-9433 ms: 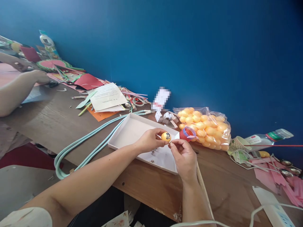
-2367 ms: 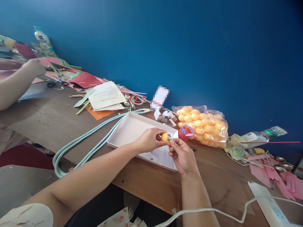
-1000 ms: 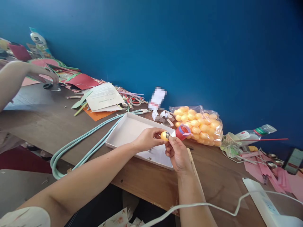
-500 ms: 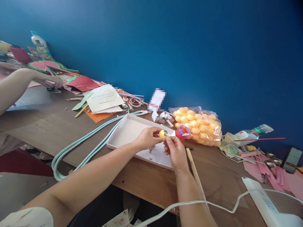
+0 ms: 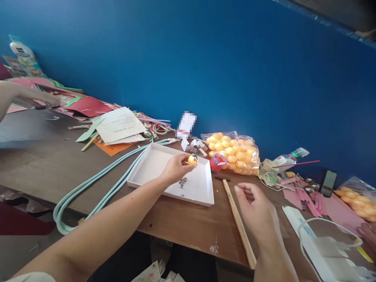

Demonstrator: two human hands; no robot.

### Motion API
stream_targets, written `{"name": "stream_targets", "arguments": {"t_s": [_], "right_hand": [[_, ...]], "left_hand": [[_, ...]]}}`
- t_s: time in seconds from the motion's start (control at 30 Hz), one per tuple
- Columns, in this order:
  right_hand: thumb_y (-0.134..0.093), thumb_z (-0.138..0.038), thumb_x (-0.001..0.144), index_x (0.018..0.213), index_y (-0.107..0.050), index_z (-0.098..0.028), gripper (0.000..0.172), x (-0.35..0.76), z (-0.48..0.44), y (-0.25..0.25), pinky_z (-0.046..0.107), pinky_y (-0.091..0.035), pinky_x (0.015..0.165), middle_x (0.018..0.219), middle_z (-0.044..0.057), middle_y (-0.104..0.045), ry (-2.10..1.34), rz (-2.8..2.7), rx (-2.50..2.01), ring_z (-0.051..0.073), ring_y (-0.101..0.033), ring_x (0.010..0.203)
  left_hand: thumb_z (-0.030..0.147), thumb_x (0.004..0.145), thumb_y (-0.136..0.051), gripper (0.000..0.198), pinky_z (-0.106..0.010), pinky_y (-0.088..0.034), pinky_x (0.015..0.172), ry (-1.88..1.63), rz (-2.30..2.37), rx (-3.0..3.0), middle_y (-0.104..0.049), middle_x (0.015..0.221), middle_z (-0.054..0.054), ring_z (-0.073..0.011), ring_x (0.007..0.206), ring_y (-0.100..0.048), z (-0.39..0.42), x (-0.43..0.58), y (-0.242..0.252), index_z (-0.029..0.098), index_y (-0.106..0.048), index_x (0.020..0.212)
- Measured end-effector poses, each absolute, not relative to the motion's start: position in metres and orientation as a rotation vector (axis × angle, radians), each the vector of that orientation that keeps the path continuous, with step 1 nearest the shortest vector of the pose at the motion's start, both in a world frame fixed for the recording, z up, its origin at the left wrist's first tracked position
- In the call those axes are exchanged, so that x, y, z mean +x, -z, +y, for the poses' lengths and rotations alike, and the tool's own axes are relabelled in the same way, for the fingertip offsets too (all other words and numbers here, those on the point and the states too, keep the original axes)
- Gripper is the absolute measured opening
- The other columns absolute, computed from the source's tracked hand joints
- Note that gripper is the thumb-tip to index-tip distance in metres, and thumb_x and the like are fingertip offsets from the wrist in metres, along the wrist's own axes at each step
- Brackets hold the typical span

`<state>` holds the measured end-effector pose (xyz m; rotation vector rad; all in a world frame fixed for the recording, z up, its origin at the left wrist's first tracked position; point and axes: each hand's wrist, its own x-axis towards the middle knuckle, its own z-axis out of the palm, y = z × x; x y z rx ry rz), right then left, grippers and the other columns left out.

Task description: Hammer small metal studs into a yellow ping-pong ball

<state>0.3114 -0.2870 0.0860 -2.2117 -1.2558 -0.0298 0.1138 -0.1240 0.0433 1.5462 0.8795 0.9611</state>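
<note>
Between the thumb and fingers of my left hand (image 5: 176,168) is a small yellow ball (image 5: 192,159) with a shiny silver part on top. It is held above a shallow white box (image 5: 201,178), where several small metal pieces (image 5: 182,181) lie. My right hand (image 5: 254,205) is over the table to the right of a wooden-handled hammer (image 5: 239,221), its thumb apart from its curled fingers and nothing seen in it. Behind the box stands a red and purple roll or cup (image 5: 217,162), beside a clear bag of yellow balls (image 5: 235,152).
Pale blue tubing (image 5: 96,182) loops left of the box. Papers (image 5: 119,125) and straws lie behind it. A power strip (image 5: 305,227) with cables, a phone (image 5: 328,183) and pink paper are at right. Another person's hand (image 5: 44,98) is at far left.
My right hand has let go of the ball and silver part and moved right, opening. My left hand still holds them. The view has turned to the right.
</note>
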Motion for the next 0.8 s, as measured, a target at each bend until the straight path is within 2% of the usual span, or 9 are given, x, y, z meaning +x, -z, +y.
{"name": "stream_targets", "arguments": {"t_s": [0.13,0.27,0.37,0.47,0.53,0.63,0.7,0.8], "right_hand": [[-0.043,-0.053,0.085,0.111,-0.055,-0.022,0.043,0.34,-0.313,-0.043,0.046,-0.045,0.082,0.11,0.012,-0.064,-0.13,-1.26,-2.732,0.032,-0.06,0.101],[-0.035,-0.048,0.088,0.11,-0.057,-0.018,0.043,0.344,-0.326,-0.012,0.045,-0.045,0.081,0.108,0.015,-0.061,-0.16,-1.297,-2.774,0.033,-0.058,0.101],[-0.033,-0.045,0.089,0.102,-0.06,-0.015,0.042,0.344,-0.331,-0.004,0.044,-0.045,0.08,0.099,0.016,-0.063,-0.064,-1.343,-2.623,0.033,-0.059,0.094],[-0.035,-0.05,0.087,0.094,-0.061,-0.016,0.042,0.341,-0.339,-0.007,0.043,-0.047,0.076,0.091,0.016,-0.065,-0.068,-1.286,-2.402,0.032,-0.061,0.087],[-0.037,-0.053,0.087,0.094,-0.06,-0.019,0.042,0.333,-0.347,-0.014,0.04,-0.049,0.067,0.082,0.012,-0.067,-0.162,-1.16,-2.284,0.028,-0.063,0.072],[-0.038,-0.058,0.088,0.094,-0.055,-0.023,0.04,0.307,-0.358,-0.03,0.032,-0.047,0.052,0.067,0.003,-0.063,-0.451,-0.989,-2.038,0.018,-0.055,0.048],[-0.042,-0.058,0.087,0.094,-0.054,-0.023,0.037,0.285,-0.36,-0.038,0.027,-0.043,0.045,0.061,0.0,-0.058,-0.618,-0.997,-1.842,0.016,-0.05,0.045],[-0.046,-0.053,0.087,0.094,-0.054,-0.024,0.031,0.257,-0.354,-0.043,0.024,-0.04,0.043,0.059,-0.003,-0.052,-0.699,-1.041,-1.662,0.014,-0.046,0.045]], "left_hand": [[0.033,0.07,-0.066,0.041,-0.023,-0.048,0.066,-0.97,0.883,1.54,-0.069,0.093,-0.004,-0.0151,0.076,-0.063,-0.123,0.115,-0.042,0.018,-0.064,0.108],[0.032,0.07,-0.067,0.042,-0.023,-0.048,0.064,-0.96,0.894,1.523,-0.069,0.091,-0.005,-0.0146,0.073,-0.063,-0.124,0.114,-0.042,0.016,-0.063,0.109],[0.032,0.071,-0.067,0.041,-0.024,-0.049,0.065,-0.955,0.885,1.515,-0.069,0.089,-0.005,-0.0144,0.073,-0.064,-0.125,0.114,-0.043,0.016,-0.063,0.109],[0.032,0.071,-0.067,0.04,-0.025,-0.05,0.067,-0.957,0.88,1.501,-0.069,0.09,-0.004,-0.0141,0.072,-0.064,-0.124,0.114,-0.043,0.016,-0.063,0.108],[0.031,0.07,-0.067,0.04,-0.025,-0.051,0.066,-0.953,0.885,1.488,-0.069,0.09,-0.005,-0.0141,0.072,-0.064,-0.123,0.115,-0.042,0.016,-0.063,0.107],[0.029,0.069,-0.068,0.04,-0.024,-0.05,0.065,-0.932,0.892,1.501,-0.07,0.091,-0.004,-0.0141,0.072,-0.064,-0.123,0.116,-0.041,0.016,-0.064,0.106],[0.026,0.068,-0.068,0.04,-0.023,-0.05,0.064,-0.917,0.9,1.513,-0.07,0.094,-0.005,-0.0143,0.073,-0.065,-0.124,0.116,-0.042,0.016,-0.064,0.106],[0.024,0.066,-0.069,0.042,-0.023,-0.049,0.064,-0.894,0.917,1.501,-0.069,0.096,-0.005,-0.0143,0.074,-0.064,-0.126,0.117,-0.044,0.016,-0.063,0.108]]}}
